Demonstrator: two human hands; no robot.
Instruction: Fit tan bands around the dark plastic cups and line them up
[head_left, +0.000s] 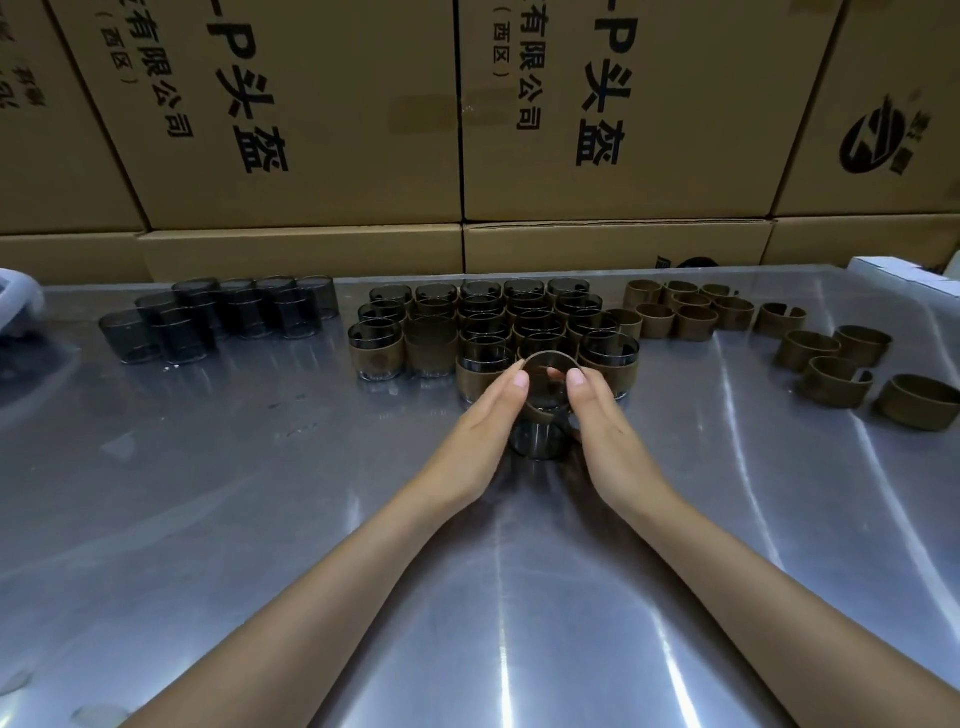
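Both hands are busy with one dark cup (540, 441) near the middle of the desk (260, 519). I have my left hand (480, 431) curled on the cup's 9 o'clock side and my right hand (605, 431) curled on its 3 o'clock side, and they pinch a tan band (545, 410) that sits round the top part of the cup. I think the step now is to slide this band down, since the bottom of the cup is bare. Next I would push the band down evenly on both sides so it does not tilt, then set the cup just beside the finished cups (488, 332) at 12 o'clock. Those stand in rows, bands on. At 10 o'clock a group of bare cups (218, 317) waits. At 2 o'clock loose bands (737, 322) lie spread out, well apart from my hands. Big cardboard boxes (467, 130) stand behind the desk.
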